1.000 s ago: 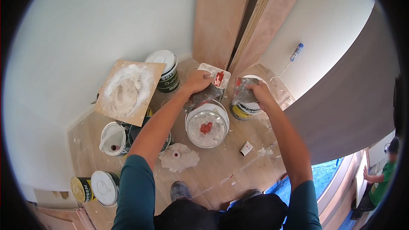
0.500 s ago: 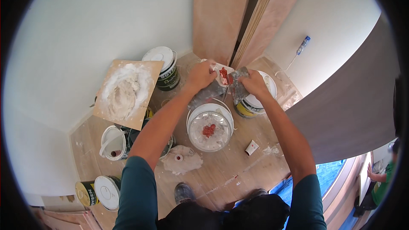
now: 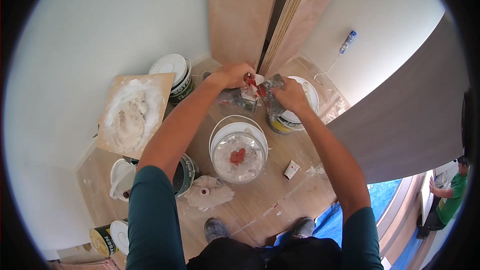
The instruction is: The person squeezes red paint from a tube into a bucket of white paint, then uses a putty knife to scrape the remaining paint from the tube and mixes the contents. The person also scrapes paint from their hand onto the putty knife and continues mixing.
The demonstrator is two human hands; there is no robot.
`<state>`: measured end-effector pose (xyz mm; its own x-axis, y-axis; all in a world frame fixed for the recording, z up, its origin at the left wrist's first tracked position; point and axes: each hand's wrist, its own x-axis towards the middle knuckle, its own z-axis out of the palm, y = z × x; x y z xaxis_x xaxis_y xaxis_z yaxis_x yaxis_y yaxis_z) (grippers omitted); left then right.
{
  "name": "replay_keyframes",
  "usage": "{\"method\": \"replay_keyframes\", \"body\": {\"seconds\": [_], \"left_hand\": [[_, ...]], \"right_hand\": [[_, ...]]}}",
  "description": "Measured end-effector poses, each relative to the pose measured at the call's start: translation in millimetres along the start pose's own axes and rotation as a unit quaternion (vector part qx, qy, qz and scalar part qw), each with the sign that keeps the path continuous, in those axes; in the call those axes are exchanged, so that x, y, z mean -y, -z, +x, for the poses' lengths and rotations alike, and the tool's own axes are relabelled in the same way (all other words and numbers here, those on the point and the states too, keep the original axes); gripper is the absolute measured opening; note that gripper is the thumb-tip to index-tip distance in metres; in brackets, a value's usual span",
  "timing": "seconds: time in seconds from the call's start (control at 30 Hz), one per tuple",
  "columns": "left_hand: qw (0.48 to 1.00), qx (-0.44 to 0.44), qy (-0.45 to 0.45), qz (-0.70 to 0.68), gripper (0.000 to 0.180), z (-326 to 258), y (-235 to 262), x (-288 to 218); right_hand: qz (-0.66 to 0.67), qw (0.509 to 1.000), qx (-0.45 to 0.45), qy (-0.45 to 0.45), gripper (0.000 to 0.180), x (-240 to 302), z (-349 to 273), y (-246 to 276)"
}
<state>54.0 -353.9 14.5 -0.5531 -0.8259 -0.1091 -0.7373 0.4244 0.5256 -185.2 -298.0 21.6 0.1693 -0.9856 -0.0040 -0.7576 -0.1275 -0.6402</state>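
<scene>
My left hand point(image 3: 233, 75) is closed round a small, crumpled red-and-white thing point(image 3: 250, 84), whose exact kind I cannot make out. Gripped in my right hand point(image 3: 291, 95) is a flat, grey, putty-smeared scraper point(image 3: 272, 96), its edge close to that thing. A greyish flat blade point(image 3: 231, 98) shows under my left hand; whether I hold it is unclear. Below both hands is a white bucket point(image 3: 237, 129) with a clear round container point(image 3: 223, 171) on top. In it lies whitish material with a lump of red paste point(image 3: 237, 156) in the middle.
A board with a whitish heap point(image 3: 131, 122) rests at left, near lidded buckets point(image 3: 172, 77). Another lidded bucket point(image 3: 302, 101) stands by my right hand. On the floor lie a small white box point(image 3: 291, 169) and a cloth point(image 3: 212, 195). Another person point(image 3: 449, 197) is at far right.
Both hands have shifted slightly left in the picture, as has the whole scene. The red-and-white thing now sits deeper in my left fingers, and the scraper stays beside it.
</scene>
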Motion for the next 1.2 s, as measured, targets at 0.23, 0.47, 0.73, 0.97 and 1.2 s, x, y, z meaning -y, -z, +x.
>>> {"method": "replay_keyframes", "body": {"seconds": [0.23,0.47,0.73,0.97,1.2], "left_hand": [[0.997,-0.043,-0.054,-0.042,0.041,-9.6,-7.2,2.5],[0.989,-0.118,-0.024,-0.089,0.040,-34.2,-25.8,2.0],[0.984,-0.158,-0.001,-0.085,0.036,-47.2,-27.8,-13.4],[0.984,-0.163,-0.010,-0.065,0.038,-49.5,-27.9,-21.4],[0.985,-0.158,-0.050,-0.041,0.044,-49.4,-34.1,-12.6]], "right_hand": [[-0.042,0.998,-0.037,0.039,0.026,19.5,-11.4,-8.2],[-0.059,0.993,-0.066,0.073,0.018,49.5,-37.1,-19.0],[-0.072,0.975,-0.112,0.176,0.018,43.0,-54.3,-32.4],[-0.038,0.985,-0.095,0.137,0.018,10.9,-42.3,-34.3],[0.068,0.990,-0.044,0.113,0.017,2.3,-45.4,-26.9]]}}
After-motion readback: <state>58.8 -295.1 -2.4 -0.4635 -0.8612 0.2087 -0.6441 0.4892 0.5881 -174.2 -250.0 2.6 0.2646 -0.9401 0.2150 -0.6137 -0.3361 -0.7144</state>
